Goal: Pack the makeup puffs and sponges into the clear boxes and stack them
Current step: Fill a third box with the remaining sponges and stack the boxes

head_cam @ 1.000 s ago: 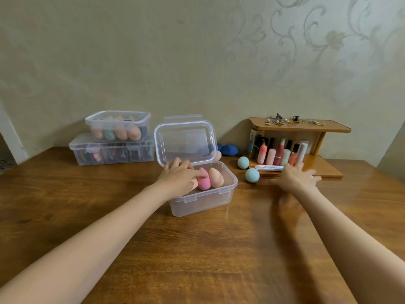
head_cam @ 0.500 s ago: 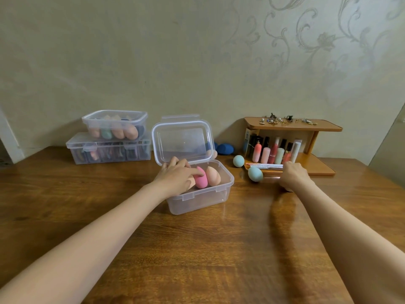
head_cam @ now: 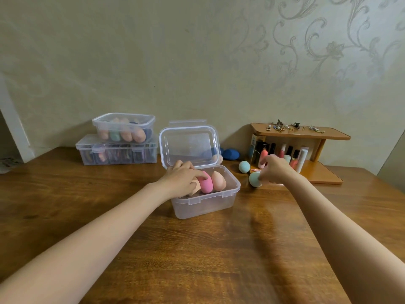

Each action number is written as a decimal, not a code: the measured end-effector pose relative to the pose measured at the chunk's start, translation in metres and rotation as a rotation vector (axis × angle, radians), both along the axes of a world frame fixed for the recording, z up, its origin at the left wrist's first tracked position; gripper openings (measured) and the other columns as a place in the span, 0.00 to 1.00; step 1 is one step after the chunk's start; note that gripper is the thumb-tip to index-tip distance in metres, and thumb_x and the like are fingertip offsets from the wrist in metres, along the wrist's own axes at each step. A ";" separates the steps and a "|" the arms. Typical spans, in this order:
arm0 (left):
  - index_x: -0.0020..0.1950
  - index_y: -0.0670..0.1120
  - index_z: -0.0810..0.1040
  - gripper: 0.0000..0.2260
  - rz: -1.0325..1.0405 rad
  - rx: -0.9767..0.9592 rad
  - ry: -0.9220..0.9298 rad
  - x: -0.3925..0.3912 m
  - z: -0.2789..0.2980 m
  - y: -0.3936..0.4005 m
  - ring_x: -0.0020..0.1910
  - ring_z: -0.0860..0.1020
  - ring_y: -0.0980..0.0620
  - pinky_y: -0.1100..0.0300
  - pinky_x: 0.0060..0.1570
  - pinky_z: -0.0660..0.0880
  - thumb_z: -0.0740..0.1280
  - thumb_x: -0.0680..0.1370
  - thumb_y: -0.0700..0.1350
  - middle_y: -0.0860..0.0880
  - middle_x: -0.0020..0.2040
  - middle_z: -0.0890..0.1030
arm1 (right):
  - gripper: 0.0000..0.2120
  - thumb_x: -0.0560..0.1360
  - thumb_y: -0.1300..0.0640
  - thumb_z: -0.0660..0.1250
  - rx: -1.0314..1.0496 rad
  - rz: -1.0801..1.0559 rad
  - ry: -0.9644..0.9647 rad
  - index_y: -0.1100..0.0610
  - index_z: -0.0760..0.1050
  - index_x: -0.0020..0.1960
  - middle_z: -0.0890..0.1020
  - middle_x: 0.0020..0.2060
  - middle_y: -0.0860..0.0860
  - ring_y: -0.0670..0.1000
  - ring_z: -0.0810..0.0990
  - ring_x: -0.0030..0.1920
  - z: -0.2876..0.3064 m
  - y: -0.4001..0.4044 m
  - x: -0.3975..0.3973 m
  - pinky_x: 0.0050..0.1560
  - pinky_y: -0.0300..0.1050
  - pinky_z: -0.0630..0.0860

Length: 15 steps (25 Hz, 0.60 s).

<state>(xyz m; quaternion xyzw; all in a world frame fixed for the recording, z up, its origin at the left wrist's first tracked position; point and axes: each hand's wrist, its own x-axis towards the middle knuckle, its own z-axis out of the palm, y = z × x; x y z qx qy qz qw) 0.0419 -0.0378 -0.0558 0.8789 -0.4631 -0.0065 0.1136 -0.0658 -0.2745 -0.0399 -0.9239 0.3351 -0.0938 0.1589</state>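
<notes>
Patterned wall, wooden table (head_cam: 197, 249), left hand (head_cam: 183, 179) pressing pink sponge (head_cam: 206, 185), right hand (head_cam: 275, 170) pinching teal sponge (head_cam: 254, 179)

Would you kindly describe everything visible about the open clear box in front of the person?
The open clear box is translucent plastic with rounded corners, standing on the wooden table. Its hinged lid stands upright behind. Inside lie a pink sponge and a peach sponge. The left hand reaches in, touching the pink one.

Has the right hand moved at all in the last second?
Yes. The right hand has drawn back from the wooden shelf and swung left, and now pinches the nearer teal sponge.
</notes>
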 end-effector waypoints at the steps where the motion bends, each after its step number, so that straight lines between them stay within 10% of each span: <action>1: 0.69 0.61 0.68 0.21 0.000 -0.002 0.020 0.002 0.001 0.002 0.65 0.63 0.48 0.53 0.64 0.62 0.56 0.80 0.42 0.48 0.64 0.68 | 0.26 0.70 0.64 0.69 0.067 0.021 -0.075 0.60 0.69 0.67 0.75 0.59 0.59 0.56 0.78 0.55 0.007 0.006 0.000 0.53 0.46 0.78; 5: 0.70 0.57 0.68 0.21 -0.006 -0.009 0.101 0.009 0.006 0.009 0.64 0.65 0.49 0.55 0.64 0.65 0.57 0.79 0.40 0.48 0.62 0.69 | 0.17 0.73 0.65 0.67 0.516 0.386 -0.360 0.61 0.74 0.62 0.78 0.52 0.55 0.48 0.79 0.44 0.047 0.063 -0.007 0.39 0.35 0.81; 9: 0.69 0.49 0.69 0.20 -0.003 -0.128 0.147 0.006 0.005 0.018 0.63 0.71 0.49 0.59 0.60 0.68 0.59 0.78 0.35 0.47 0.64 0.71 | 0.18 0.73 0.66 0.66 0.356 0.608 0.135 0.53 0.75 0.61 0.77 0.54 0.52 0.49 0.80 0.49 0.036 0.121 0.017 0.43 0.37 0.79; 15: 0.69 0.49 0.66 0.22 -0.080 -0.128 0.286 0.012 0.016 0.030 0.58 0.72 0.54 0.63 0.58 0.68 0.66 0.76 0.41 0.48 0.61 0.73 | 0.21 0.70 0.58 0.72 0.088 0.625 -0.024 0.57 0.71 0.61 0.81 0.54 0.53 0.52 0.80 0.55 -0.003 0.151 0.040 0.56 0.46 0.76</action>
